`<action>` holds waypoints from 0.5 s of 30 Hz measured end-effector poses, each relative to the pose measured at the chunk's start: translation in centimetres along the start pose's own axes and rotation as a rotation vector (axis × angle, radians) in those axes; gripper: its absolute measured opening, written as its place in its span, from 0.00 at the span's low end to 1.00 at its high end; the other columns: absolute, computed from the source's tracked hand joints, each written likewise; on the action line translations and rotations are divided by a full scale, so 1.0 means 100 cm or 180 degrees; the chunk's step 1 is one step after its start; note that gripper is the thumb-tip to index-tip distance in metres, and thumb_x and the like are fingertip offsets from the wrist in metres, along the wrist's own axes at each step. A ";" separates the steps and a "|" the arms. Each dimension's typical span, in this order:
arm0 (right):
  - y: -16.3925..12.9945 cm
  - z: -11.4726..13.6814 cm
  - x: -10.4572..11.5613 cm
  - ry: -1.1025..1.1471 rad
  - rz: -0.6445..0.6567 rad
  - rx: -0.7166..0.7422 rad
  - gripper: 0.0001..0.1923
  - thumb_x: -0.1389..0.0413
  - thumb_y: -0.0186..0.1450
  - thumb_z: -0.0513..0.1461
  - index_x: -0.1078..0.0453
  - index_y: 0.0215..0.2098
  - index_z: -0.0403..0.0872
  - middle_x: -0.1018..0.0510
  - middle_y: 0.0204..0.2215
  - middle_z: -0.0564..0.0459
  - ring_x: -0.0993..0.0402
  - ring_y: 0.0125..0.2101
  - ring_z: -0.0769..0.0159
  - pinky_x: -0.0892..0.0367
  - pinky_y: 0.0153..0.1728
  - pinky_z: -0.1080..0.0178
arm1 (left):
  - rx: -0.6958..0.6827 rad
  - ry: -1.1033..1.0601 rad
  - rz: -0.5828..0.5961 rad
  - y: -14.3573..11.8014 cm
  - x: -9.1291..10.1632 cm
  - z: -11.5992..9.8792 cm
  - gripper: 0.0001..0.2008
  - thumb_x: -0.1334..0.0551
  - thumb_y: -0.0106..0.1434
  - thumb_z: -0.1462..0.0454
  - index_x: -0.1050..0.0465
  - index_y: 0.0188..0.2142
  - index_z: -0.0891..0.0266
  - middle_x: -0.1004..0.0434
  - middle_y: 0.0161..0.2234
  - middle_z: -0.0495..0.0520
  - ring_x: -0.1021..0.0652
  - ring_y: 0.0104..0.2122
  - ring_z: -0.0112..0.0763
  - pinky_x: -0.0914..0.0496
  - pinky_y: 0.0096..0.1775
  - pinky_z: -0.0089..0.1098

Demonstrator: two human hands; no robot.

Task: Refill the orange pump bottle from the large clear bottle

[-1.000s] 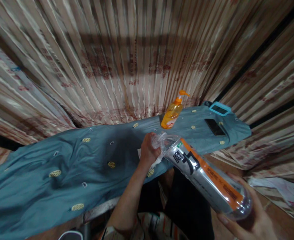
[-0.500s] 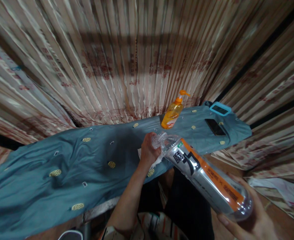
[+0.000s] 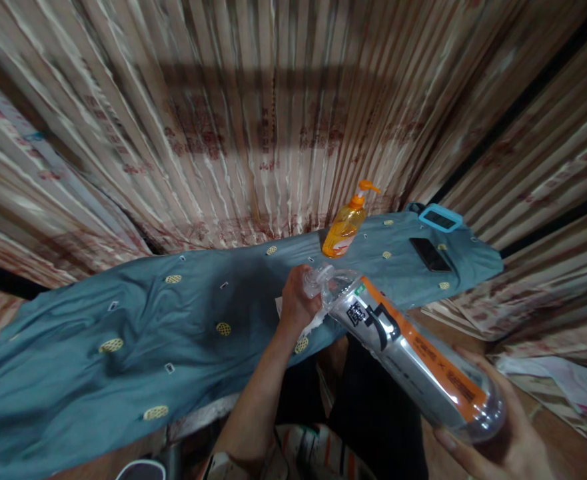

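A large clear plastic bottle (image 3: 403, 347) with a silver and orange label slants across in front of me, its base low at the right. My right hand (image 3: 503, 420) grips that base from below. At the bottle's mouth end, my left hand (image 3: 299, 299) is closed on a clear plastic piece (image 3: 318, 280); whether this belongs to the bottle's neck or is a separate small container, I cannot tell. A crumpled white tissue-like scrap (image 3: 314, 324) shows beneath the left hand. Beyond them, an orange pump bottle (image 3: 343, 230) stands upright, partly filled with amber liquid.
A bluish-green cloth (image 3: 138, 313) with yellow pineapple prints covers the long narrow surface. On its right end lie a dark phone (image 3: 430, 255) and a blue-framed device (image 3: 440, 218). Striped curtains (image 3: 233, 133) hang close behind. White fabric or plastic (image 3: 553, 373) lies at the lower right.
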State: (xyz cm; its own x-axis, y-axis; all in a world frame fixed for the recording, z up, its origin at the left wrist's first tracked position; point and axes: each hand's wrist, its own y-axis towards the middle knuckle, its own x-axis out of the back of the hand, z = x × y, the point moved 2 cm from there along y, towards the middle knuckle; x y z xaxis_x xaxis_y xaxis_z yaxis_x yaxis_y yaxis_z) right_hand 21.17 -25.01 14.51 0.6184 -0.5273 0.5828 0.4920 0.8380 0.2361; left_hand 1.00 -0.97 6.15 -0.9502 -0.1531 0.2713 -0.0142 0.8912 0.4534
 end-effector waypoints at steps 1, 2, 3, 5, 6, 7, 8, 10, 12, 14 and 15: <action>0.000 0.000 0.000 0.0001 0.0002 -0.0020 0.42 0.37 0.62 0.64 0.37 0.66 0.53 0.28 0.64 0.46 0.30 0.64 0.48 0.34 0.67 0.51 | 0.0010 0.0010 -0.0006 0.000 0.000 0.000 0.20 0.26 0.58 0.56 0.28 0.45 0.58 0.19 0.40 0.54 0.17 0.40 0.41 0.21 0.45 0.43; 0.000 0.001 0.000 0.0009 -0.0001 -0.0029 0.42 0.37 0.61 0.64 0.37 0.66 0.53 0.28 0.64 0.46 0.30 0.65 0.48 0.34 0.68 0.51 | 0.0015 0.0021 0.0007 0.000 0.000 -0.001 0.20 0.26 0.58 0.56 0.28 0.45 0.58 0.19 0.40 0.54 0.17 0.41 0.41 0.21 0.45 0.43; -0.001 0.001 0.000 0.0029 -0.0001 -0.0032 0.42 0.37 0.61 0.64 0.37 0.66 0.53 0.28 0.64 0.46 0.30 0.65 0.48 0.34 0.68 0.51 | 0.0016 0.0035 0.0029 0.000 0.000 -0.001 0.20 0.26 0.58 0.56 0.28 0.45 0.58 0.19 0.40 0.54 0.17 0.41 0.42 0.21 0.45 0.43; -0.001 0.001 -0.001 0.0062 0.0000 -0.0034 0.42 0.37 0.61 0.64 0.36 0.65 0.53 0.28 0.64 0.46 0.29 0.64 0.48 0.33 0.67 0.52 | 0.0021 0.0047 0.0073 0.001 0.001 -0.002 0.19 0.26 0.58 0.56 0.28 0.45 0.59 0.19 0.41 0.55 0.17 0.42 0.42 0.21 0.46 0.43; -0.001 0.000 -0.001 0.0071 -0.0003 -0.0027 0.43 0.37 0.61 0.64 0.37 0.65 0.53 0.28 0.64 0.46 0.29 0.64 0.49 0.33 0.67 0.52 | 0.0030 0.0040 0.0082 0.000 0.001 -0.002 0.19 0.26 0.58 0.56 0.28 0.45 0.59 0.19 0.41 0.55 0.17 0.42 0.42 0.21 0.46 0.43; -0.001 0.000 -0.001 0.0074 -0.0004 -0.0017 0.43 0.38 0.62 0.64 0.37 0.66 0.52 0.28 0.64 0.46 0.29 0.64 0.49 0.33 0.66 0.53 | 0.0036 0.0027 0.0077 0.000 0.001 -0.002 0.19 0.27 0.58 0.56 0.28 0.45 0.59 0.19 0.41 0.56 0.17 0.42 0.42 0.21 0.46 0.43; -0.001 0.000 -0.001 0.0063 -0.0008 -0.0001 0.43 0.38 0.62 0.64 0.37 0.66 0.52 0.27 0.64 0.46 0.29 0.64 0.50 0.33 0.66 0.54 | 0.0040 0.0009 0.0062 0.000 0.001 -0.002 0.19 0.27 0.58 0.56 0.28 0.45 0.59 0.19 0.41 0.56 0.17 0.42 0.42 0.21 0.46 0.43; -0.001 0.001 -0.001 0.0021 -0.0022 0.0035 0.43 0.38 0.62 0.64 0.36 0.66 0.52 0.27 0.63 0.46 0.28 0.63 0.50 0.32 0.65 0.55 | 0.0045 -0.0037 0.0043 0.000 0.001 -0.002 0.20 0.26 0.57 0.56 0.28 0.45 0.59 0.19 0.41 0.55 0.17 0.42 0.42 0.21 0.46 0.43; 0.000 0.001 -0.001 0.0007 -0.0020 0.0045 0.42 0.38 0.63 0.64 0.36 0.66 0.51 0.27 0.63 0.46 0.27 0.62 0.51 0.31 0.65 0.56 | 0.0071 -0.0048 0.0049 0.000 0.001 -0.002 0.20 0.26 0.57 0.56 0.28 0.44 0.59 0.19 0.40 0.54 0.18 0.41 0.41 0.22 0.45 0.42; 0.000 0.001 0.000 -0.0003 -0.0002 0.0026 0.42 0.38 0.63 0.63 0.36 0.66 0.50 0.27 0.64 0.45 0.27 0.63 0.50 0.32 0.65 0.57 | 0.0105 -0.0040 0.0077 0.000 0.002 -0.003 0.20 0.26 0.57 0.56 0.28 0.44 0.58 0.20 0.40 0.53 0.18 0.41 0.41 0.22 0.45 0.42; 0.000 0.000 0.000 -0.0017 0.0003 0.0016 0.42 0.38 0.63 0.63 0.36 0.66 0.50 0.28 0.64 0.45 0.28 0.63 0.50 0.32 0.65 0.56 | 0.0112 -0.0030 0.0084 0.000 0.002 -0.003 0.20 0.26 0.57 0.56 0.28 0.44 0.58 0.20 0.40 0.53 0.18 0.41 0.41 0.22 0.45 0.42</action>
State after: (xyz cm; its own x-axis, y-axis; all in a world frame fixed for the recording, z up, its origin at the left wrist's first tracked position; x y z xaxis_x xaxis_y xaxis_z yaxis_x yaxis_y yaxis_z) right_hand 21.13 -25.03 14.55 0.6156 -0.5257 0.5871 0.4883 0.8392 0.2394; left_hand 0.89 -1.11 6.48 -0.9534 -0.1253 0.2746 0.0003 0.9093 0.4160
